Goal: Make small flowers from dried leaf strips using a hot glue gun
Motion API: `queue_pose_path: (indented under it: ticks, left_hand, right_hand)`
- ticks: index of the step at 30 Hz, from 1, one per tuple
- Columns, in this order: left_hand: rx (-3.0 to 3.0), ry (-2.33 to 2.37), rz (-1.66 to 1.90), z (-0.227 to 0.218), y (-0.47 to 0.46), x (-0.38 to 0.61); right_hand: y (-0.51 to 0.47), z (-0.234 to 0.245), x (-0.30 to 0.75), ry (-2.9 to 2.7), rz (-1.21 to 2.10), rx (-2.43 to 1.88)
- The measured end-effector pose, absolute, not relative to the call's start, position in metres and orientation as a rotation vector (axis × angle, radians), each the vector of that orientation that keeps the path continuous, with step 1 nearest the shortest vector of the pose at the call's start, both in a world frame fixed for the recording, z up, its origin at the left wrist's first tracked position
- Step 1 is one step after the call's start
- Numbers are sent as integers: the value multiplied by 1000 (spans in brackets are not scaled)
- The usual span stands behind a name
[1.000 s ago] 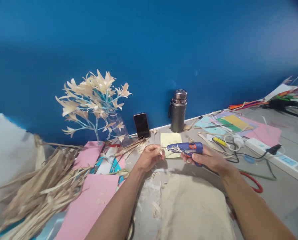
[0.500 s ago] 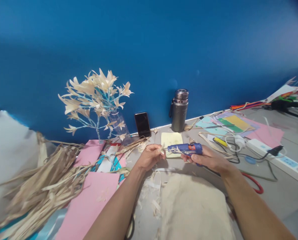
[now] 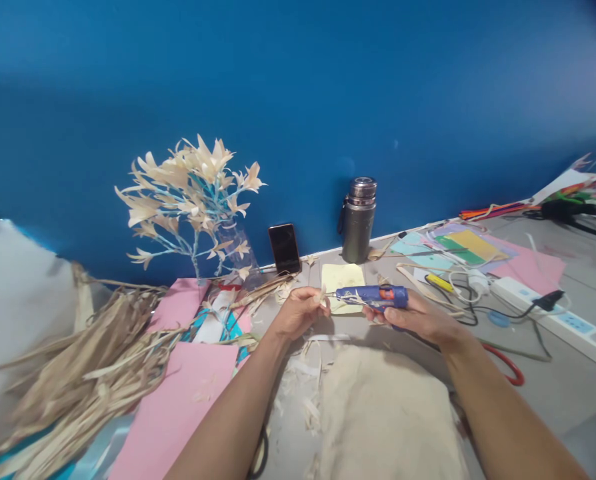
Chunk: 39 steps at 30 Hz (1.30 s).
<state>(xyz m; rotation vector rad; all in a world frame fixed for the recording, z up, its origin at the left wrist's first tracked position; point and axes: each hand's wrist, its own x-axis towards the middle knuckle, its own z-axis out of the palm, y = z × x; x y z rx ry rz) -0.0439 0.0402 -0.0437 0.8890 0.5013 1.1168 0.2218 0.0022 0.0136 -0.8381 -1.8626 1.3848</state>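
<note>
My right hand [image 3: 413, 317] is wrapped round the handle of a blue hot glue gun [image 3: 368, 296], which lies level with its nozzle pointing left. Pale wisps cling to the gun's body. At the nozzle tip, my left hand [image 3: 305, 309] pinches a small cream husk piece [image 3: 324, 300]; fingers partly cover it. I cannot tell whether nozzle and husk touch. Beneath the gun lies a pale yellow paper [image 3: 343, 275]. To the left, a spray of cream husk flowers [image 3: 195, 167] on light blue stems stands in a clear container [image 3: 235, 243].
A phone [image 3: 285, 248] leans on the blue wall beside a dark thermos [image 3: 359, 223]. Dried husks [image 3: 73, 353] and pink paper [image 3: 178, 407] lie left. On the right are a power strip [image 3: 553, 322], cables and a yellow cutter [image 3: 439, 283]. Beige cloth [image 3: 388, 413] is nearest me.
The glue gun and my right hand have shifted very slightly to the right. My left hand stays at the nozzle with the husk piece.
</note>
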Motion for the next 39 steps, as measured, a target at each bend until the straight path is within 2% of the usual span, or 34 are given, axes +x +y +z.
queue_pose_path:
  ticks: [9,16,20,24,27,35,39]
  left_hand:
    - [885,543,1105,-45,41,-45]
    - [953,470,1051,-38,39,-45]
    - [952,435,1008,-36,37,-47]
    - [963,403,968,-34,35,-48]
    - [982,371,938,-32,34,-47]
    - [956,293,967,-14,26,-43]
    - [985,277,1033,8,23,-41]
  right_hand:
    - [3,15,215,-1893,1384,-867]
    - [1,12,219,-1696,1379,-772]
    - [5,13,218,-1708,1176,-872]
    - [14,12,207,-2048,747,-1248]
    - [20,5,200,-2298,512,-1335]
    - [22,-3,204,-2499,377,-1383]
    - [22,2,208,-2361,333,-1331]
